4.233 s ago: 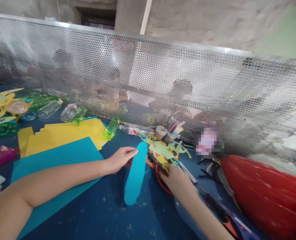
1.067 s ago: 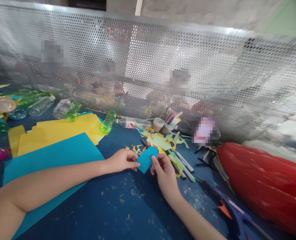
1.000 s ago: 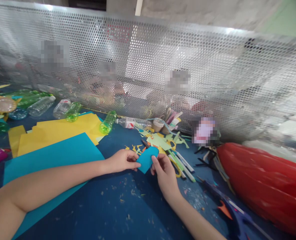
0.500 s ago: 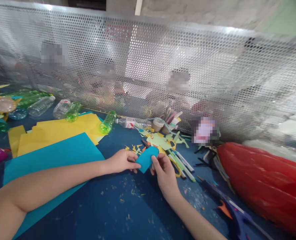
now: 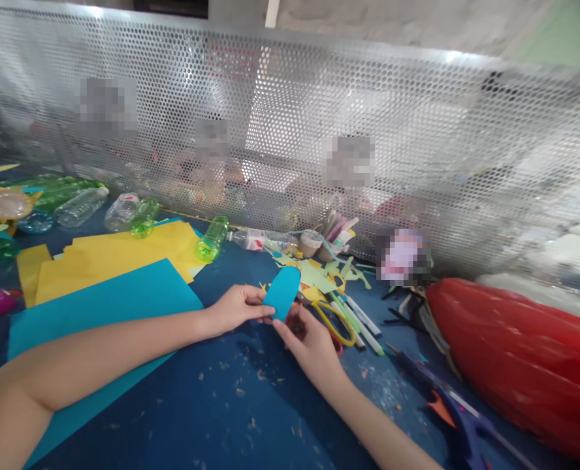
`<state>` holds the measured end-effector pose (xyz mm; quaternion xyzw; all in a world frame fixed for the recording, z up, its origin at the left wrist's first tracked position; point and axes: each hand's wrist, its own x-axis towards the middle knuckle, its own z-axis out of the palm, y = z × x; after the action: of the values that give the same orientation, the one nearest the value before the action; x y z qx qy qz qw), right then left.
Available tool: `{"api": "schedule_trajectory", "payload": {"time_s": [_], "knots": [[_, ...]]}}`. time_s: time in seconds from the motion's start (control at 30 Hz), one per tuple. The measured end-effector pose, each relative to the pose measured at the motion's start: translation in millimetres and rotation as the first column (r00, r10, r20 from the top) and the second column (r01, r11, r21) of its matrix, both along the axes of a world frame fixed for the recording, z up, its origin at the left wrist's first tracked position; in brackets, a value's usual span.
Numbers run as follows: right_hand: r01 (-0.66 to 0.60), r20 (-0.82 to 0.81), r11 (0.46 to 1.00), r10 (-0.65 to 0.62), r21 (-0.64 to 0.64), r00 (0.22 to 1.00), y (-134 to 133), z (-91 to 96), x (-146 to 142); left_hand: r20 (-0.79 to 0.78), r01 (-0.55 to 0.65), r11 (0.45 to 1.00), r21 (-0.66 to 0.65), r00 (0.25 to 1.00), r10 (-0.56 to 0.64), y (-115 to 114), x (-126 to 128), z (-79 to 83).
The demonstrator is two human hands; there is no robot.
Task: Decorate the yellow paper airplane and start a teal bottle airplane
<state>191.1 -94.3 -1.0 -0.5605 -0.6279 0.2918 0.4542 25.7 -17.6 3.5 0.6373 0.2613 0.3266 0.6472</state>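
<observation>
A blue paper cutout (image 5: 284,290) with a rounded top is held up over the table, tilted. My left hand (image 5: 238,308) pinches its left edge between thumb and fingers. At the lower right edge, my right hand (image 5: 312,336) grips it too, thumb in front and the other fingers partly hidden behind. Just beyond the right hand lie yellow-handled scissors (image 5: 336,321), next to several markers (image 5: 361,320). Under my left forearm is a large sheet of blue paper (image 5: 123,303), with yellow paper (image 5: 123,251) behind it.
Several plastic bottles (image 5: 81,207) line the back by a perforated metal screen (image 5: 280,130), with people beyond it. Paper scraps (image 5: 314,277) and cups of tools (image 5: 336,241) stand mid-back. At right are a blue glue gun (image 5: 459,418) and a red plastic bag (image 5: 520,359).
The blue cutout has turned more upright, its rounded end now pointing up. My right hand has slid down from its upper right side to the lower edge. My left hand stays almost in place.
</observation>
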Motion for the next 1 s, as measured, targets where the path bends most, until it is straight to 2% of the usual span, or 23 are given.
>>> {"api": "schedule_trajectory", "payload": {"time_s": [0.07,0.13,0.43,1.0], "knots": [[-0.007,0.099,1.0,0.008,-0.013,0.995,-2.2,-2.0,-0.6,0.019,-0.015,1.0,-0.015,1.0,0.016,-1.0,0.3,1.4],[-0.019,0.116,0.999,0.022,-0.028,0.993,-3.5,-2.5,-0.8,0.023,-0.02,1.0,-0.018,1.0,0.02,-2.1,0.2,2.3],[-0.049,-0.029,0.996,0.047,-0.079,0.998,-2.0,-2.8,-0.9,0.005,0.01,1.0,0.006,1.0,-0.01,-1.8,-1.4,0.8],[-0.03,-0.023,0.997,0.029,-0.069,0.999,-2.3,-2.6,-0.5,-0.029,0.035,0.997,0.072,0.999,-0.033,-2.1,-1.9,1.1]]}}
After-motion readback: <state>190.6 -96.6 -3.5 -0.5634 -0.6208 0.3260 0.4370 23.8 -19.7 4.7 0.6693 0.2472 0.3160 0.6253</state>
